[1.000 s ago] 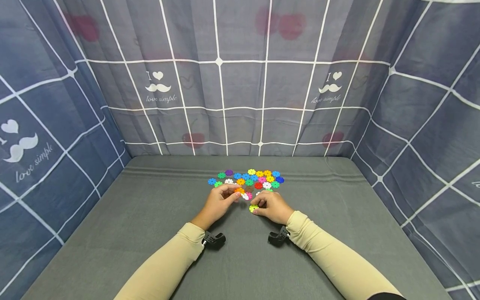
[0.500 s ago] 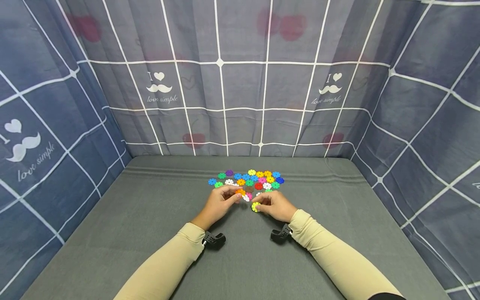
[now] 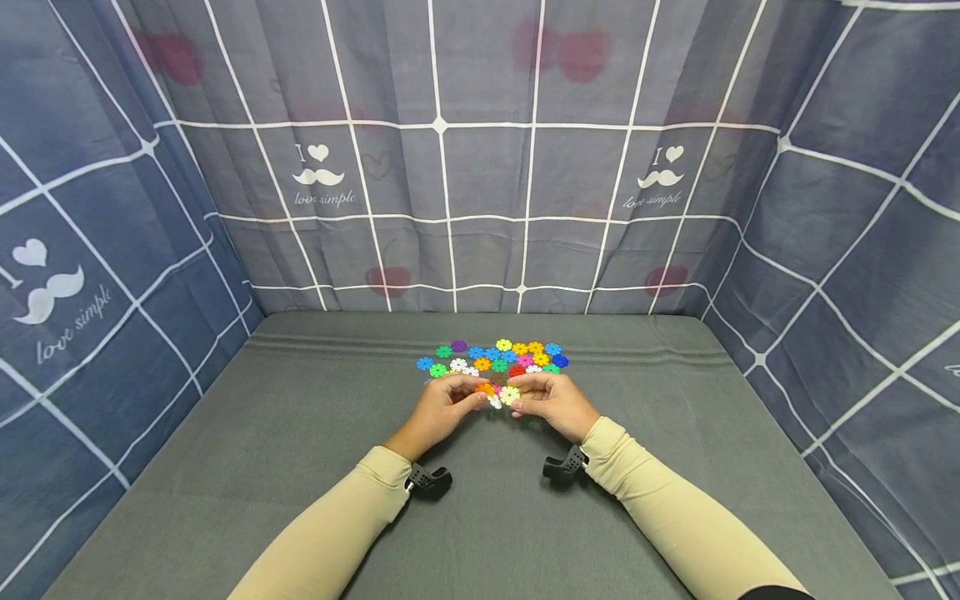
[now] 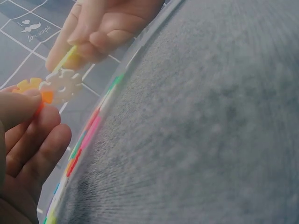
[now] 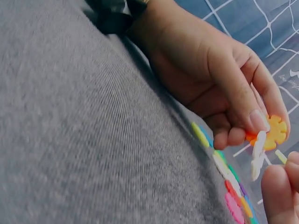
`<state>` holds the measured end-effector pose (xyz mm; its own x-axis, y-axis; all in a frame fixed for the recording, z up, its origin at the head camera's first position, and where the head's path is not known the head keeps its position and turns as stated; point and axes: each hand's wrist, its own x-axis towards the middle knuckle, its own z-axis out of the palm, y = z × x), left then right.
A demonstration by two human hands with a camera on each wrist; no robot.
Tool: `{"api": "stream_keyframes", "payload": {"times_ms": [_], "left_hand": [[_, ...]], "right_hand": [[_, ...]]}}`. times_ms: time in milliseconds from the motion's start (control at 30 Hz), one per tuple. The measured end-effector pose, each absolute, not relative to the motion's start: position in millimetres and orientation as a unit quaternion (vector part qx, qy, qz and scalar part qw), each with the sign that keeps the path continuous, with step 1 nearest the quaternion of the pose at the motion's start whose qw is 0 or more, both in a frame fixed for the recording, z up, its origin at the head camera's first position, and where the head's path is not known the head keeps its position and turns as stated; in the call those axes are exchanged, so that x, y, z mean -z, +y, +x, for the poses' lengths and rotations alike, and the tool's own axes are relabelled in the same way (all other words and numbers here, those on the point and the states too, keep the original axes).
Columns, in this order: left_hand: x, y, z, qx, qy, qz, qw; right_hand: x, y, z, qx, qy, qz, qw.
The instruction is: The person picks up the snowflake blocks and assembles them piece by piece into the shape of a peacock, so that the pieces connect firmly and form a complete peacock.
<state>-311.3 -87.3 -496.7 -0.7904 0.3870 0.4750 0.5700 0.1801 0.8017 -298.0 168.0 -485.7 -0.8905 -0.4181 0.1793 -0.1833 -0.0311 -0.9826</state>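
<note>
My left hand (image 3: 444, 410) pinches an orange flower-shaped interlocking disc (image 5: 275, 132) between thumb and fingers. A white notched disc (image 4: 65, 85) is joined to the orange one at an angle and sticks out toward the other hand. My right hand (image 3: 553, 405) pinches a yellow notched disc (image 3: 510, 395) by its edge. In the right wrist view, the yellow disc sits close to the white one with a small gap showing. Both hands are held above the near side of the loose discs. Part of the orange disc is hidden by my left thumb.
Beyond the hands, several loose discs lie spread flat on the grey cloth (image 3: 480, 517), among them a purple disc (image 3: 458, 346), a dark blue disc (image 3: 561, 361) and a light blue disc (image 3: 424, 364). A checked curtain (image 3: 480, 167) encloses the back and sides.
My right hand has turned the yellow disc to face the camera and moved it forward, up beside the white one. The left hand has shifted only slightly, still holding the orange disc.
</note>
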Motion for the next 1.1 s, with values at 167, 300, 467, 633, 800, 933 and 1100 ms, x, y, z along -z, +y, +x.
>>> {"api": "stream_keyframes", "payload": {"times_ms": [167,300,467,633,800,933,1100], "left_hand": [[496.5,-86.3,-309.4,0.571,-0.756,-0.313,0.066],[497.2,-85.4,-309.6,0.578,-0.751,-0.315,0.061],[496.9,-85.2,-309.4,0.579,-0.747,-0.322,0.062],[496.1,-85.1,-308.7,0.567,-0.748,-0.337,0.075],[493.7,-85.0,-309.1,0.55,-0.753,-0.351,0.085],[492.8,-85.2,-310.1,0.54,-0.752,-0.366,0.09],[494.4,-85.8,-310.8,0.533,-0.75,-0.38,0.095]], "right_hand": [[484.6,166.0,-295.1,0.697,0.673,-0.227,0.094],[484.6,165.1,-293.7,0.702,0.661,-0.243,0.104],[485.8,164.9,-294.5,0.696,0.657,-0.263,0.121],[487.1,165.6,-296.0,0.711,0.635,-0.265,0.145],[486.6,165.6,-296.3,0.723,0.618,-0.265,0.159],[485.9,166.0,-295.4,0.722,0.617,-0.265,0.168],[487.8,167.4,-295.1,0.725,0.606,-0.269,0.185]]}}
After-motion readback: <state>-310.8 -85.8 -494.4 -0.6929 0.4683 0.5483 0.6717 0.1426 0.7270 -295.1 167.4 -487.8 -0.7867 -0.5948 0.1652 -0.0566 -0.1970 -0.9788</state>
